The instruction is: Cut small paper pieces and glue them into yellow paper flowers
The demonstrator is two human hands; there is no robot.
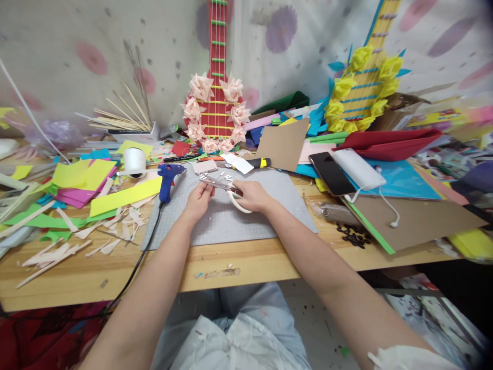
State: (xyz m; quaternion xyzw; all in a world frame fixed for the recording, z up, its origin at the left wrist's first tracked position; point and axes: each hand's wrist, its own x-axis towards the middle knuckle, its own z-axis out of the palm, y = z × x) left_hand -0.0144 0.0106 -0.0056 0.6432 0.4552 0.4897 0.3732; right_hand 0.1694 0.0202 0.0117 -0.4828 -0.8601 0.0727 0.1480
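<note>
Two paper guitars lean against the wall, one red (216, 77) and one yellow (370, 87). One blue glue gun (168, 180), one phone (331, 173), one white power bank (358, 168) and one pair of scissors (227, 189) lie on the table (115, 272).

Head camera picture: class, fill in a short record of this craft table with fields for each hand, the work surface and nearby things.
Right hand: grips white-handled scissors
Left hand: pinches a small pale strip at the blades
Surface: grey cutting mat on wooden table
Nearby: blue glue gun, white tape roll, black phone
Back: red paper guitar
</note>
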